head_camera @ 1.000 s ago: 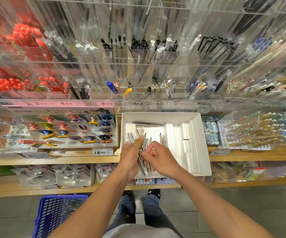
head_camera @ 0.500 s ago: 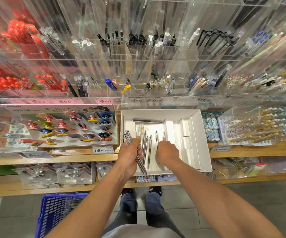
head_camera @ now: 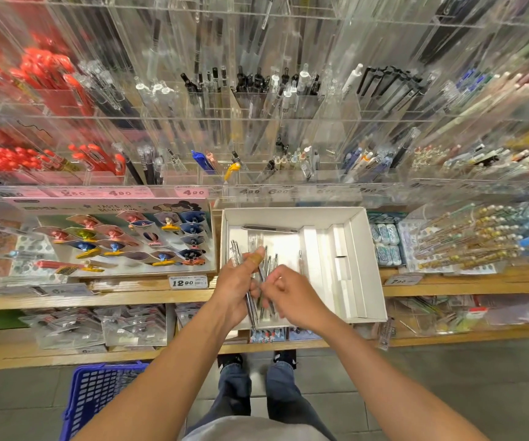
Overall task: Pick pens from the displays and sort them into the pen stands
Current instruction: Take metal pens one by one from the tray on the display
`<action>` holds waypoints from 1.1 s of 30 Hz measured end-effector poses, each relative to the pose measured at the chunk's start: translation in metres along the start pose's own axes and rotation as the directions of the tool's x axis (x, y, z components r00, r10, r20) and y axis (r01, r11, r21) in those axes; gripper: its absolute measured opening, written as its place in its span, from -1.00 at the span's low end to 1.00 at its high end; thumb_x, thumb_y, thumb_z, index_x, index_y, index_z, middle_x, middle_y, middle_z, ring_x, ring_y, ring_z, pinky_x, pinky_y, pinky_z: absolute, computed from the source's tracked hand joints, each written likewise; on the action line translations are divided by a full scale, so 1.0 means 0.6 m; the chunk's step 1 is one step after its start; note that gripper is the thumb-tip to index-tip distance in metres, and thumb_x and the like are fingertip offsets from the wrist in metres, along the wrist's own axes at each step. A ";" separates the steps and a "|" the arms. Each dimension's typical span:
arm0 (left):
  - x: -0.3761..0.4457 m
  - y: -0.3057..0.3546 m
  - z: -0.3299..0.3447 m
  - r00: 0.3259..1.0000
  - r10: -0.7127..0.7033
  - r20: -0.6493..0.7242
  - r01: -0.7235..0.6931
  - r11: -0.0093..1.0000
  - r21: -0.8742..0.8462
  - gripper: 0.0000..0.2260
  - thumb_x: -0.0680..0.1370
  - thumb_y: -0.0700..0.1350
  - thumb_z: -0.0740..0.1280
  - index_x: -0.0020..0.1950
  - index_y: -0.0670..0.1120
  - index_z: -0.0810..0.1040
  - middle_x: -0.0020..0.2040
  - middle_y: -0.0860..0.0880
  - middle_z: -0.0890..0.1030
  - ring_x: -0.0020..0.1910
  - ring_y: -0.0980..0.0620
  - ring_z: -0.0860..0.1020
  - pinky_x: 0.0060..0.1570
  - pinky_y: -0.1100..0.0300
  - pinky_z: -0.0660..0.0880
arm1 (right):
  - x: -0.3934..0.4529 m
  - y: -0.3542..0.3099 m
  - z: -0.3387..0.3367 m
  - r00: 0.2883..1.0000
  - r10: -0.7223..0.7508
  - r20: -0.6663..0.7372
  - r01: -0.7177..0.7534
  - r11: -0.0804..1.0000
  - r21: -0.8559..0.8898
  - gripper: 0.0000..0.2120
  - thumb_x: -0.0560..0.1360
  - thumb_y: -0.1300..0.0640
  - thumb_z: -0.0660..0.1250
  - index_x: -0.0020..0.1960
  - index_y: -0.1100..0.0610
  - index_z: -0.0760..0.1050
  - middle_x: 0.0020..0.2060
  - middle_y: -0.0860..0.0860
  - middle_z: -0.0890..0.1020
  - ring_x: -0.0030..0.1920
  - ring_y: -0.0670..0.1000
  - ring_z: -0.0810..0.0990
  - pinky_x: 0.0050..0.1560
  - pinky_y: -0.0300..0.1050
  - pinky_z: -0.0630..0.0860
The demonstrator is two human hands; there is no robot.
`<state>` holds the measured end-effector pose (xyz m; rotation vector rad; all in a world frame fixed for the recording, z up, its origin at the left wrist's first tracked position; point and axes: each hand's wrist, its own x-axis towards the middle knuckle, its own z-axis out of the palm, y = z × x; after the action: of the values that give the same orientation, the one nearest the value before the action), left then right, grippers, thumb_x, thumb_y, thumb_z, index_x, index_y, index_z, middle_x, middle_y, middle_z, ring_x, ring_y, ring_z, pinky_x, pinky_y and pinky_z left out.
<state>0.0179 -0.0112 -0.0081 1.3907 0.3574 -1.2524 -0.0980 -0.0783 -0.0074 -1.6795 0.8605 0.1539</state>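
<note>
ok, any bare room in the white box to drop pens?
Yes: the white box floor is bare right of the loose pens, up to the stepped inserts. The left side is crowded: left hand grips a bundle, right hand beside it.

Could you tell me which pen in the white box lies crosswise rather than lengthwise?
The dark pen along the white box's far wall; the loose others point away from the person.

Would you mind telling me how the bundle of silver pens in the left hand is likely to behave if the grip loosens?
The pens look thin, smooth and round, so they would probably slide apart. The left hand holds several, already fanned out.
</note>
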 end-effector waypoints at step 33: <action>-0.028 0.030 -0.032 0.989 0.125 0.084 -0.132 0.988 0.075 -0.77 0.45 -0.12 0.51 -0.09 -0.12 0.47 -0.49 0.04 0.43 -0.57 0.08 0.27 -0.57 0.24 0.27 | -0.007 -0.039 0.007 0.994 -0.083 0.068 0.077 0.994 0.081 -0.89 0.59 0.04 0.27 -0.08 0.02 0.38 -0.30 -0.03 0.67 -0.44 -0.11 0.54 -0.35 -0.19 0.50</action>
<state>0.0349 0.0076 0.0102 1.4050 0.1619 -1.2220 -0.0854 -0.0714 0.0119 -1.6225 0.7360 0.1223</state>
